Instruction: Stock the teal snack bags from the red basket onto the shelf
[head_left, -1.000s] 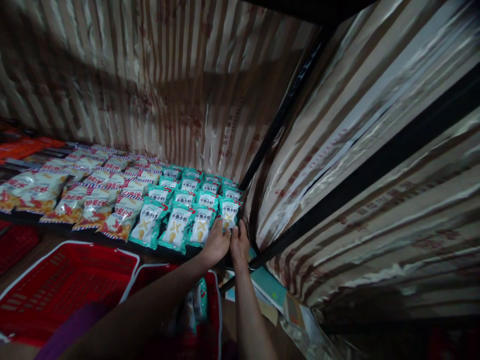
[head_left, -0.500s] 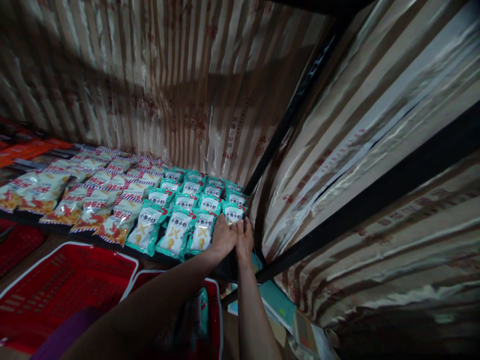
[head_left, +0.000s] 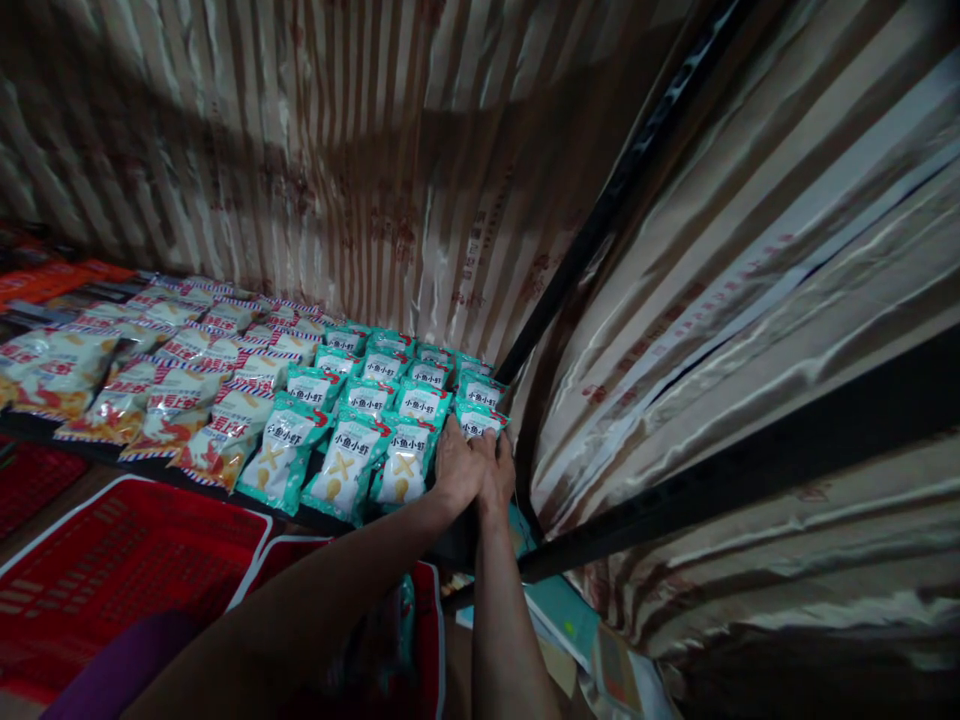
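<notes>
A teal-and-white snack bag (head_left: 481, 417) leans at the right end of the front row on the shelf. My left hand (head_left: 459, 464) grips its lower left side, fingers bent round the edge. On its lower right side is my right hand (head_left: 497, 474), thumb and fingers closed on the bag. The two hands touch each other and cover the bag's lower half. Just left of them stands a matching snack bag (head_left: 405, 466), with another teal bag (head_left: 349, 458) beside it. Several more of the same kind rise in rows behind.
White-and-orange snack bags (head_left: 176, 400) fill the shelf further left. Below the shelf are a red basket (head_left: 135, 560) and a second red basket (head_left: 431, 640) holding teal bags. A black shelf post (head_left: 559, 290) and striped curtain (head_left: 720, 330) border the right side.
The view has shifted slightly, so the shelf goods sit further left. Both hands stay on the bag at the right end and now lie closer together, overlapping its lower part.
</notes>
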